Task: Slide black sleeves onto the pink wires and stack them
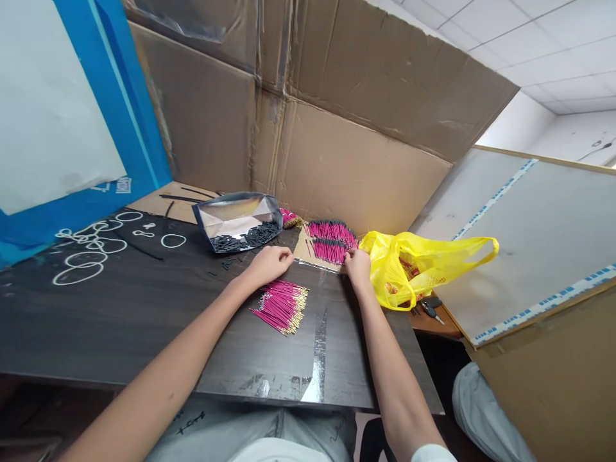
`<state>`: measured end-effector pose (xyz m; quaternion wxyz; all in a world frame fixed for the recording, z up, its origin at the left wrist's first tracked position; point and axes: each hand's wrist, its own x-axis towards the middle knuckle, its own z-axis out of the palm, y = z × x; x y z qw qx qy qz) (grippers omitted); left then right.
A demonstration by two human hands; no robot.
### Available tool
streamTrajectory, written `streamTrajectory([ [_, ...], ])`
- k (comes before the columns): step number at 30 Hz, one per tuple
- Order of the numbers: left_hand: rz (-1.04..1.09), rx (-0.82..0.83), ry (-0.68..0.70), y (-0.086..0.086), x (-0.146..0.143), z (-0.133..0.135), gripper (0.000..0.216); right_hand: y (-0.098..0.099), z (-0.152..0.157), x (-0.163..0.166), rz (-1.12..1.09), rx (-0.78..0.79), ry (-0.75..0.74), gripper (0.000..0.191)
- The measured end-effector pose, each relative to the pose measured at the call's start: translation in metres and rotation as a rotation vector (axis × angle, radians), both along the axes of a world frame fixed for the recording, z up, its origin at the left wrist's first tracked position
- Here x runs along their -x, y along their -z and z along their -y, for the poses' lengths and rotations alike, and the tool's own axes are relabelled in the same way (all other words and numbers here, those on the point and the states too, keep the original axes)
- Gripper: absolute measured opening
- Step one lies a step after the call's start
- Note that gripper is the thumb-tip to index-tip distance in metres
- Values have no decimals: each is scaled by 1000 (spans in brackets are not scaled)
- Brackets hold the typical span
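My left hand [275,264] is over the dark table between a pile of pink wires with gold-coloured ends [283,307] and an open bag-like container of short black tubes [248,239]. Its fingers are curled together; whatever they may hold is too small to make out. My right hand [359,266] touches or nearly touches the right edge of two rows of pink wires with black tips [330,251], which lie on a piece of cardboard [303,250]. Those fingers are closed too, and what is in them is hidden.
A yellow plastic bag [428,253] stands right beside my right hand, with keys [432,311] near it. White rubber bands [86,266] and black strips [144,249] lie at the left. Tall cardboard [356,167] walls the back of the table.
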<state>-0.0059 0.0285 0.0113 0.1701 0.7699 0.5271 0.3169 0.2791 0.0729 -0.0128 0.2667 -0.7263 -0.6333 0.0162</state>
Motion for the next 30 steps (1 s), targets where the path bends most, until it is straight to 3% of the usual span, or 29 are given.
streamTrajectory([
  [7,-297,16,6,1,-6,5,31,2,0,1,18,-6,15,30],
  [13,-343,44,37,-4,-9,12,31,2,4,0,19,-43,26,33],
  [17,-387,56,142,-7,-14,24,27,-2,11,13,14,-114,-22,33],
  [23,-402,18,313,-12,-16,38,29,-25,24,80,-19,-73,-385,27],
  [28,-273,276,512,-15,-6,32,22,-53,22,152,162,132,-572,25],
  [30,-245,306,526,-13,-4,31,21,-64,20,174,250,164,-602,25],
])
